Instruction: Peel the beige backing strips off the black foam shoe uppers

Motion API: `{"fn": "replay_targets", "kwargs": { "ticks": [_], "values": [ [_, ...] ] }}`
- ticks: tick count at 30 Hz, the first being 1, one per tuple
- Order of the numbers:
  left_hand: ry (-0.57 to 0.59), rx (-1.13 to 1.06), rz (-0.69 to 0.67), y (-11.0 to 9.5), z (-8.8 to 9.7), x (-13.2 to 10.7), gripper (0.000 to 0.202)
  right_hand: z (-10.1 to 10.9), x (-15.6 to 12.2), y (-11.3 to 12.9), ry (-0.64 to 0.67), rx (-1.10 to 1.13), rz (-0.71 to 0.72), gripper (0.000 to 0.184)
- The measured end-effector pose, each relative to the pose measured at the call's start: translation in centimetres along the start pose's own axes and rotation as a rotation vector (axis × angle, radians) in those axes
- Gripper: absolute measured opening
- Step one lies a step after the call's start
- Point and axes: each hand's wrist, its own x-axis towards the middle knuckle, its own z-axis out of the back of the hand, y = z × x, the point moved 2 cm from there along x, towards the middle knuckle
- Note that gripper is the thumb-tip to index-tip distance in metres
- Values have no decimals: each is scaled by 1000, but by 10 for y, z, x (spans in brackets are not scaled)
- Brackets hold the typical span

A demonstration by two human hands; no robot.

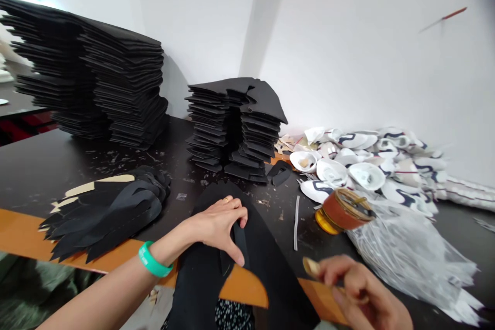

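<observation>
A black U-shaped sheet [266, 247] lies in front of me, its lower part over the table's front edge. My left hand [218, 221] rests on it, thumb and fingers spread apart, with a narrow dark strip [240, 240] showing between them. At the lower right, my right hand [359, 289] is closed around a small stick with a flat, yellowish tip [310, 266]; the rest of the stick is hidden in the fingers. It is held off the sheet. Beyond it stands a brown-banded glue jar [346, 210], with amber at its base.
Tall stacks of black sheets [124, 82] stand at the left, a lower stack [235, 124] at the centre back. Cut black pieces [116, 206] fan out at the left. White shoe uppers [367, 160] pile up behind a clear plastic bag [410, 247]. A thin strip [296, 223] lies nearby.
</observation>
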Motion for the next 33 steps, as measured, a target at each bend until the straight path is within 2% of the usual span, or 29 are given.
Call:
{"fn": "replay_targets", "kwargs": {
  "ticks": [2, 5, 7, 9, 11, 13, 15, 18, 23, 25, 28, 31, 33],
  "values": [
    [123, -135, -74, 6, 10, -6, 61, 6, 4, -13, -100, 40, -88, 21],
    [269, -242, -202, 13, 23, -14, 71, -3, 14, -35, -102, 174, -177, 14],
    [261, -206, -234, 14, 25, -15, 75, -15, 20, -45, -82, 211, -212, 11],
    [206, -168, -220, 13, 22, -13, 62, -27, 26, -48, -28, 151, -221, 22],
    [155, -182, -189, 13, 20, -10, 41, -41, 32, -45, 36, 31, -151, 26],
    [140, -295, -136, 17, 20, -7, 29, -56, 40, -37, 97, -89, -28, 21],
    [134, -475, -59, 24, 22, -6, 30, -75, 48, -30, 176, -158, 79, 20],
    [92, -728, 35, 35, 26, -6, 29, -105, 62, -24, 300, -229, 157, 21],
    [106, -957, 55, 42, 24, -3, 24, -137, 79, -26, 366, -389, 272, 26],
    [106, -961, 65, 41, 23, -3, 25, -144, 83, -27, 358, -406, 304, 30],
    [114, -959, 84, 39, 24, -4, 31, -150, 85, -30, 327, -389, 308, 22],
    [154, -978, 65, 36, 27, -5, 59, -151, 82, -35, 266, -297, 280, 23],
    [177, -971, 65, 35, 28, -5, 72, -146, 75, -35, 245, -262, 311, 28]
  ]
}}
